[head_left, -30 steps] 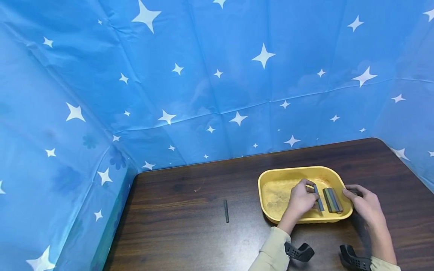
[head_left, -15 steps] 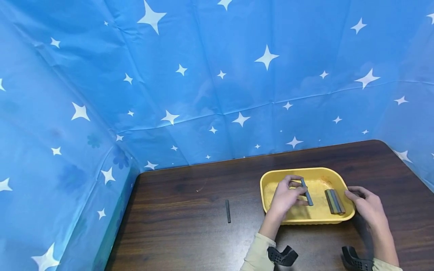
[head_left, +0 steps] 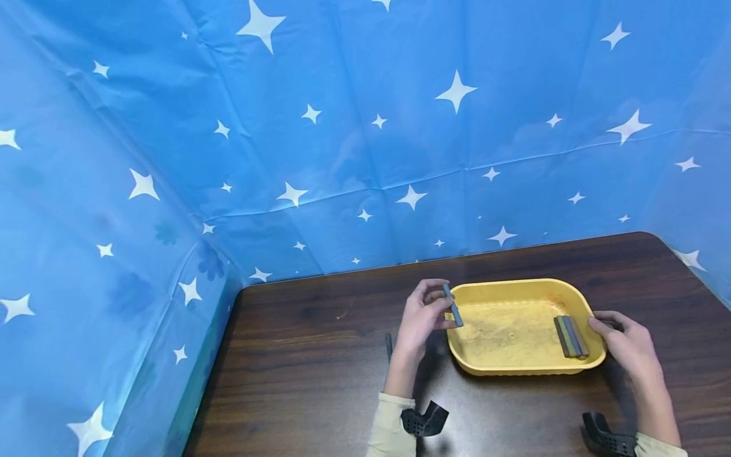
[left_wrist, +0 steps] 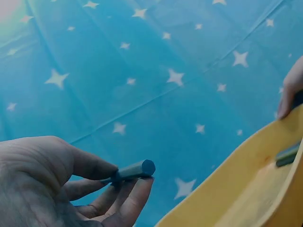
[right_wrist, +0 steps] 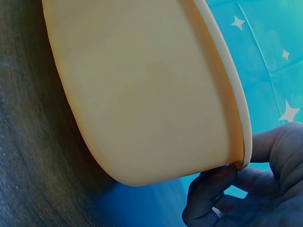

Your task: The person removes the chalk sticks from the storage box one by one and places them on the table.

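A blue-grey, crayon-like stick (head_left: 453, 306) with a many-sided end is pinched between the thumb and fingers of my left hand (head_left: 421, 317). In the head view it overlaps the left rim of a yellow plastic tub (head_left: 514, 370). The left wrist view shows the same stick (left_wrist: 135, 171) raised against the blue cloth, left of the tub wall. My right hand (head_left: 627, 343) grips the tub's right end, thumb and fingers at the rim (right_wrist: 247, 137). Inside, near that end, several coloured sticks (head_left: 571, 336) lie side by side.
A dark stick (head_left: 389, 346) lies on the brown wooden table (head_left: 297, 368), partly hidden behind my left hand. Blue cloth (head_left: 342, 146) with white stars hangs behind the table and along its left side.
My left hand has carried the blue-grey stick leftward, from beside the other sticks to the tub's left rim. The right hand keeps its hold on the tub.
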Available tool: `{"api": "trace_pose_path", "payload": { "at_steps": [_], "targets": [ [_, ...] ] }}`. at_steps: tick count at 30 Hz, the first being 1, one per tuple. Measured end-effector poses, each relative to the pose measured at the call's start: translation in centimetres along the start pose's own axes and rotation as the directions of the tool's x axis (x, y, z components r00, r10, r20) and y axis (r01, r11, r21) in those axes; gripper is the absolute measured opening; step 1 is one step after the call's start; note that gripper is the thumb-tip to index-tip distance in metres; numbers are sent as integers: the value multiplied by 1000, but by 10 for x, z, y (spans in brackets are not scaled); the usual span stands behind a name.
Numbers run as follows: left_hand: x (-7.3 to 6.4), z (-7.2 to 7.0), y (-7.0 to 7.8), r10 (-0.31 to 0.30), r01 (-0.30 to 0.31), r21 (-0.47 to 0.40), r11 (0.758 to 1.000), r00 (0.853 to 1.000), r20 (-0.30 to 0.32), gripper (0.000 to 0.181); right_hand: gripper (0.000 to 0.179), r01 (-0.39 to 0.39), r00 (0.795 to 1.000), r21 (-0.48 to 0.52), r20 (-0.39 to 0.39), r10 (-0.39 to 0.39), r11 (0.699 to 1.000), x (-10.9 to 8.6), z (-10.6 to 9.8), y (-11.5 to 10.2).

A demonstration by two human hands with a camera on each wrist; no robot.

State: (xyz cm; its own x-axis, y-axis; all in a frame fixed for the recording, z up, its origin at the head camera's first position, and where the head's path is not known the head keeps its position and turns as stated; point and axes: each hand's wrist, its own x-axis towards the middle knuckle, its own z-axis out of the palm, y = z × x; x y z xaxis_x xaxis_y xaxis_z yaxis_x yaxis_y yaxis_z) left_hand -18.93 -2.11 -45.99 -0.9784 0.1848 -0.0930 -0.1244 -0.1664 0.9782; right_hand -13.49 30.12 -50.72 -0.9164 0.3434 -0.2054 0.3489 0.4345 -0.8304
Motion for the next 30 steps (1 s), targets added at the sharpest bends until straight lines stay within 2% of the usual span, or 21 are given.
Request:
{"api": "trace_pose_path", "payload": {
  "at_steps": [6, 12, 16, 21, 27, 30],
  "targets": [
    [-4, -36, -3, -13, 16, 36, 999, 996, -85, 35, 58, -2, 1000, 17, 18, 2, 1000, 1, -3, 0],
    [-11, -70, -10, -28, 40, 83, 996, 991, -131, 37, 59, -27, 1000, 14, 6, 27, 1000, 2, -3, -2],
    [-17, -89, -18, -43, 66, 144, 987, 986, -161, 39, 59, -31, 999, 11, 7, 31, 999, 3, -3, -2],
    [-23, -104, -29, -43, 77, 190, 979, 983, -179, 42, 58, -39, 999, 6, 1, 39, 999, 4, -2, 0],
    [-25, -117, -38, -19, 87, 256, 963, 967, -255, 41, 59, -47, 999, 5, 2, 47, 999, 5, 0, 1],
    [-25, -122, -41, -11, 95, 296, 951, 962, -273, 40, 59, -51, 999, 7, 8, 51, 999, 4, 0, 1]
  ]
}}
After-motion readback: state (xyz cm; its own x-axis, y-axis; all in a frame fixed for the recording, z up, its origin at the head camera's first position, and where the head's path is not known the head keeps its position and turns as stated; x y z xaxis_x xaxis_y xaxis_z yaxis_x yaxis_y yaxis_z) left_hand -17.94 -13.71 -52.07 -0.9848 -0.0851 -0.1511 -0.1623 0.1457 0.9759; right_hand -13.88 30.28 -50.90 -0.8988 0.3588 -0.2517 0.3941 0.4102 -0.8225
